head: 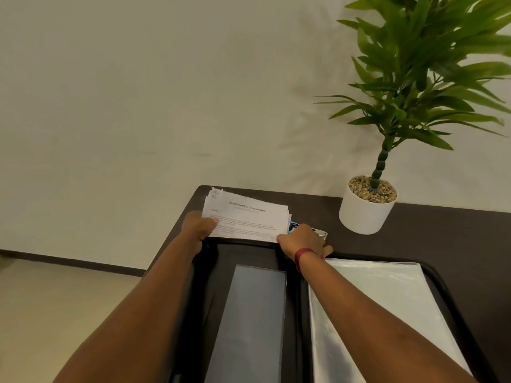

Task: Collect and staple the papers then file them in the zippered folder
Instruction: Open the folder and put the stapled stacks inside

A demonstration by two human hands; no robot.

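I log: papers (246, 217), matt white sheets; folder (293, 299), black, matt; its sleeve (381, 313), lower right, glossy clear plastic; pot (365, 214), smooth matt.

Centre frame, the left hand (199, 228) grips the left edge of the papers (246, 217) at the far edge of the table (414, 244). The right hand (304, 241) sits at their right corner, partly covering a stapler (320, 233). Lower down the zippered folder (249, 252) lies open, and a potted plant (367, 211) stands to the right.
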